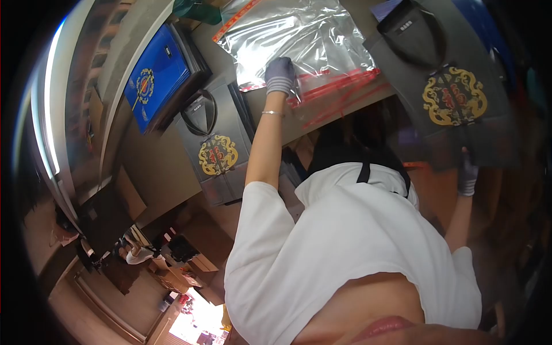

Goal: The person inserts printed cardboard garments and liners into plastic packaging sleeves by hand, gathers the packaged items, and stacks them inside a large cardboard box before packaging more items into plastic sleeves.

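My left hand (pixel 280 75), in a grey glove with striped cuff, has its fingers curled on a shiny clear plastic bag (pixel 322 43) with red edges, which lies on the table. At the right, my gloved right hand (pixel 467 175) grips the lower edge of a large dark grey paper bag (pixel 402 75), which has a dark handle and a gold-and-red emblem. Its fingers are partly hidden by the bag. A similar grey bag (pixel 187 135) lies left of my left forearm, beside a stack of blue bags (pixel 164 63).
Red strips (pixel 345 92) hang over the table's near edge. A green item (pixel 197 10) sits at the top, and more blue material is at the upper right. Cardboard boxes (pixel 201 261) and another person in a white top (pixel 140 256) are farther off at the lower left.
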Demonstrator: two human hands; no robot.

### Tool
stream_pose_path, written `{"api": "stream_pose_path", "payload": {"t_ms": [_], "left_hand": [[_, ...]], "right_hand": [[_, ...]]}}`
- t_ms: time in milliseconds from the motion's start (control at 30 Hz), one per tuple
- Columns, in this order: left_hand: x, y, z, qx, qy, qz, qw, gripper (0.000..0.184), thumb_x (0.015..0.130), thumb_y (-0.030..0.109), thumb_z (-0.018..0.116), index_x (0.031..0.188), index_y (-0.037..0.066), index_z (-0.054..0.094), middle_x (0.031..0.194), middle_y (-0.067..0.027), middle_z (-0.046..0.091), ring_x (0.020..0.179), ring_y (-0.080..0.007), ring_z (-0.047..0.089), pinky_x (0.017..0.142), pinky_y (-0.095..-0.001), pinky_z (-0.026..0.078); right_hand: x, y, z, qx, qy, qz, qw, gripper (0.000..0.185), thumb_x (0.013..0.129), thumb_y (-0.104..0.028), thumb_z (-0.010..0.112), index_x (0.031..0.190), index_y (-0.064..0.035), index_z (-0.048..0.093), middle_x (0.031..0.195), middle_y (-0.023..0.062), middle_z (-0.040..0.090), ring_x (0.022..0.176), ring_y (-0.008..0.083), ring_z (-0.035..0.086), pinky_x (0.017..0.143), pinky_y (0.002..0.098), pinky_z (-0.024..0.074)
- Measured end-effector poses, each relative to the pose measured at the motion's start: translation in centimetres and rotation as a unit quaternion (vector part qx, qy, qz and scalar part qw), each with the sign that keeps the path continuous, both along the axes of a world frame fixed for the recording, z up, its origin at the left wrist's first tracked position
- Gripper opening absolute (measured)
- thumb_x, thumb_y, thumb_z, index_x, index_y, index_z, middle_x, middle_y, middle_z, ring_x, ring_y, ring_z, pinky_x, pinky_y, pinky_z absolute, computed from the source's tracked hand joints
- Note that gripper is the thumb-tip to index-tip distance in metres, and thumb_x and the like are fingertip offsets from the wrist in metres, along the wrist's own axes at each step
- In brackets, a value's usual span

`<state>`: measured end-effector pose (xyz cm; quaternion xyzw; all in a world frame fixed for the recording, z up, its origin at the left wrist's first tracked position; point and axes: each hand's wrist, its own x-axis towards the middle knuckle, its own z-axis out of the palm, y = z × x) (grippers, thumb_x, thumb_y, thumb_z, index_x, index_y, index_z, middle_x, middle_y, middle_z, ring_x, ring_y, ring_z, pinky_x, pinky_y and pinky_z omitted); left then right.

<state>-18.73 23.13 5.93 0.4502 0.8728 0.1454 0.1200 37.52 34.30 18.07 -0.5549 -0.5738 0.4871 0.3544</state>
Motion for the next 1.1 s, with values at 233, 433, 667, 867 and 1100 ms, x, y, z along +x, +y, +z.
{"api": "stream_pose_path", "payload": {"t_ms": [233,433,667,867,1100], "left_hand": [[6.5,-1.0,3.6,0.11,-0.076,-0.08,0.988,0.026,0.065,0.021,0.067,0.085,0.007,0.059,0.088,-0.0149,0.058,0.084,-0.0323,0.054,0.075,-0.0406,0.044],[10.3,-3.0,-0.4,0.056,-0.08,-0.125,0.987,0.016,0.071,0.02,0.062,0.081,0.007,0.061,0.083,-0.0152,0.059,0.083,-0.0327,0.056,0.073,-0.0402,0.045],[7.7,-1.9,-2.8,0.137,-0.41,0.197,0.88,0.023,0.08,0.022,0.06,0.075,-0.001,0.062,0.063,-0.0044,0.059,0.053,-0.0104,0.052,0.053,-0.0239,0.044],[7.7,-0.2,-2.4,0.056,-0.361,0.208,0.907,0.029,0.074,0.031,0.06,0.081,0.003,0.066,0.069,-0.012,0.064,0.067,-0.0191,0.062,0.067,-0.0316,0.047],[5.4,-0.4,-4.1,0.134,-0.195,0.143,0.961,0.031,0.069,0.027,0.064,0.088,0.004,0.065,0.081,-0.0159,0.065,0.074,-0.0252,0.063,0.071,-0.032,0.046]], "right_hand": [[-2.3,0.2,-0.1,0.127,-0.13,0.124,0.975,0.019,0.082,-0.002,0.059,0.1,0.0039,0.056,0.092,0.0052,0.059,0.083,0.0127,0.054,0.08,0.0271,0.0423],[-2.3,2.9,-0.6,0.16,-0.147,0.112,0.97,0.019,0.082,-0.002,0.058,0.1,0.0045,0.056,0.095,0.0067,0.06,0.086,0.0143,0.055,0.081,0.0277,0.0434],[-0.1,2.6,3.3,0.105,-0.115,0.139,0.978,0.023,0.082,-0.006,0.058,0.103,0.0049,0.055,0.099,0.0089,0.058,0.088,0.0165,0.055,0.082,0.0301,0.0428],[-4.0,-2.0,3.0,0.291,-0.191,0.228,0.909,0.026,0.08,-0.002,0.06,0.105,0.0028,0.056,0.103,0.0104,0.059,0.092,0.0177,0.055,0.083,0.0301,0.0429],[-6.3,-3.9,1.3,-0.001,0.077,0.301,0.951,0.028,0.082,0.001,0.055,0.11,0.0023,0.055,0.107,0.0104,0.06,0.098,0.0183,0.057,0.089,0.0275,0.0418]]}}
